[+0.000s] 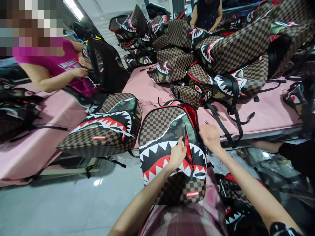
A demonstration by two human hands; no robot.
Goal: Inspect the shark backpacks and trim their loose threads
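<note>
A backpack with a brown check, camouflage and shark-mouth print stands upright against my lap at the table edge. Its slanting front zip pocket gapes and shows red lining. My left hand lies on the front panel, fingers pinched at the left edge of that pocket. Beside the backpack's right side is my right hand, curled and slightly blurred. A small dark tip shows above its fingers, too unclear to name. Red lining also shows along the main opening at the upper right.
A similar backpack lies left on the pink table. Many more are piled behind, their black straps hanging over the edge. A person in a magenta shirt handles a black backpack. Other backpacks lie low right.
</note>
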